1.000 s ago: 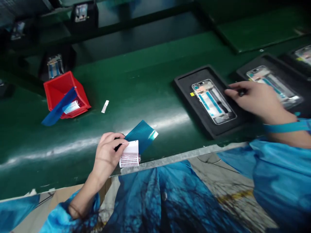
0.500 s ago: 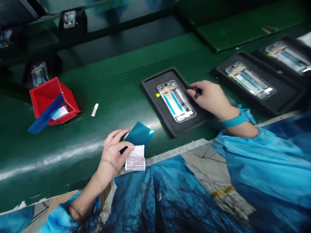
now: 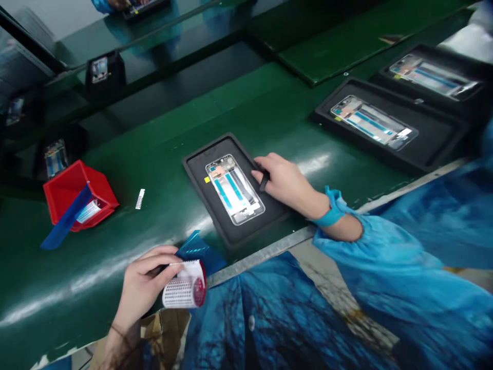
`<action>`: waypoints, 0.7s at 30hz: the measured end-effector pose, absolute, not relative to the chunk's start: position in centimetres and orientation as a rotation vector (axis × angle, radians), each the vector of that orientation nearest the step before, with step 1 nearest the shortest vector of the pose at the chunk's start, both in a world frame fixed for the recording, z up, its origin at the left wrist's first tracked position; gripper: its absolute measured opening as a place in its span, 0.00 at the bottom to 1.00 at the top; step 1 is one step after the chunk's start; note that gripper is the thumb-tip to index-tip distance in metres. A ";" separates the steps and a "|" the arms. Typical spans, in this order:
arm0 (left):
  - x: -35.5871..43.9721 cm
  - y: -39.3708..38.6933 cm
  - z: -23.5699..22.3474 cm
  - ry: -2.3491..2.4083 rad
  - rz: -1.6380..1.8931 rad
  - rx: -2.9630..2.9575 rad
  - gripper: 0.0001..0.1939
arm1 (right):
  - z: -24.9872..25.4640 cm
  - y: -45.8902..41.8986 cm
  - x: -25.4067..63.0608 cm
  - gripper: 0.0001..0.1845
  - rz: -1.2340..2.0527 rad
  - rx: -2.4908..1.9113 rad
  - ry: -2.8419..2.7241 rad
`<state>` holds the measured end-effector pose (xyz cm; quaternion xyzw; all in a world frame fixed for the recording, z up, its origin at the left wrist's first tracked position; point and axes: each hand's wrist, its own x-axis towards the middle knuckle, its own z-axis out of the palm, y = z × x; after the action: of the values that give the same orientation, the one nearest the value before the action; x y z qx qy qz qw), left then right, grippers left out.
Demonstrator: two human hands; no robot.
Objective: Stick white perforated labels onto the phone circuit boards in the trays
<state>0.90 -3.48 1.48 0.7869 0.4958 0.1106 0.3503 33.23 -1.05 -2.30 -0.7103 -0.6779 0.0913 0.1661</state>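
Note:
Near the bench's front edge, my left hand (image 3: 144,280) is closed on a curled white sheet of dotted stickers (image 3: 179,293), pinched between thumb and fingers. Its free end rolls over and shows red inside. A shiny blue film (image 3: 200,252) sticks out just beyond those fingers; whether it is attached to the sheet I cannot tell. My right hand (image 3: 287,182) grips the right rim of a black tray (image 3: 215,210), thumb on the inner side. Something dark shows between thumb and fingers, perhaps the rim itself. Inside the tray lies an opened phone frame (image 3: 234,190) with blue strips and a yellow tab.
A red bin (image 3: 103,187) at left holds dotted sheets and a blue strip. Near it lies a small dotted label (image 3: 140,199). Two more black trays with phone frames (image 3: 373,122) stand at right. Others (image 3: 100,69) sit beyond, at back left. A metal strip (image 3: 265,254) edges the bench.
The tray has slid left and towards me with my right hand on its rim. My left hand still holds the sticker sheet, which has turned to show its red inside. The view has shifted.

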 end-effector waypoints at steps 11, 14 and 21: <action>5.1 -1.7 4.7 1.112 0.236 1.906 0.06 | 0.0 -6.2 26.6 0.19 0.719 -1.606 -2.054; 5.5 -0.9 3.8 1.094 0.288 1.887 0.07 | 1.2 -4.6 27.7 0.16 0.688 -1.549 -1.974; 4.7 -0.5 2.2 1.141 0.490 1.864 0.08 | 1.8 -1.9 25.4 0.16 0.615 -1.224 -2.039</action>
<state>4.66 -0.47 2.17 0.7490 0.4586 0.1968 0.4358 25.38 -1.88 1.77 -0.4693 -0.7818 0.2360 0.3359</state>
